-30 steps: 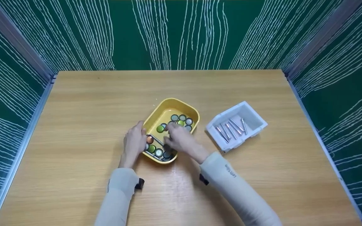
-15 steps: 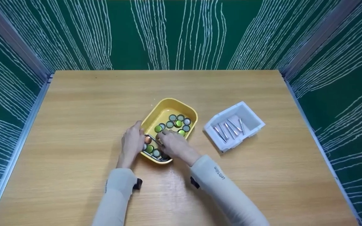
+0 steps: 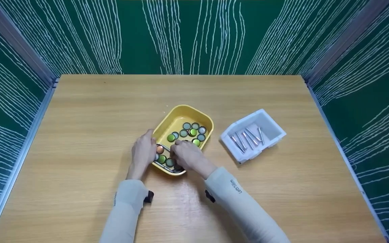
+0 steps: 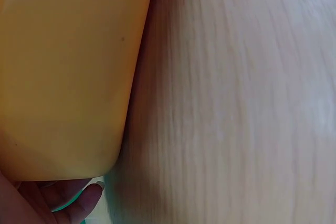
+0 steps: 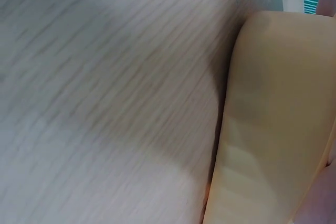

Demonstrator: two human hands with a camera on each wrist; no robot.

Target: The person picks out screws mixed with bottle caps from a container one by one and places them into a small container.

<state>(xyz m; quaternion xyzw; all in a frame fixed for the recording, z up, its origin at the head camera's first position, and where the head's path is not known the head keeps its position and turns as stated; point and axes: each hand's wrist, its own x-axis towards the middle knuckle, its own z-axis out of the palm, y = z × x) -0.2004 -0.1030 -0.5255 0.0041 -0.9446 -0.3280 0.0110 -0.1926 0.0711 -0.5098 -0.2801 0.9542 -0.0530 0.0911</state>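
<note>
A yellow plastic tub [image 3: 168, 118] holds many bottle caps, green, orange, grey and black. My left hand [image 3: 143, 152] grips the tub's left rim; in the left wrist view its fingers [image 4: 84, 203] show past the tub's end. My right hand [image 3: 189, 155] reaches over the near right rim into the tub, fingers bent down. Its fingertips are right at the end of a slim silver rod [image 3: 165, 147], and I cannot tell whether they pinch it. Another silver rod [image 3: 162, 166] lies along the near wall. An orange cap [image 3: 160, 149] and a green cap [image 3: 161, 159] lie between the rods.
To the right of the tub stands a white plastic bin [image 3: 272, 136] with several silver metal rods [image 3: 247, 138] in it. Both rest on a wooden table [image 3: 89, 111]. Green panels with white streaks [image 3: 194, 37] enclose its back and sides.
My right hand has moved left and toward me within the tub, from among the caps to the silver rod, and has stayed there over the last half second. The left hand has kept its hold.
</note>
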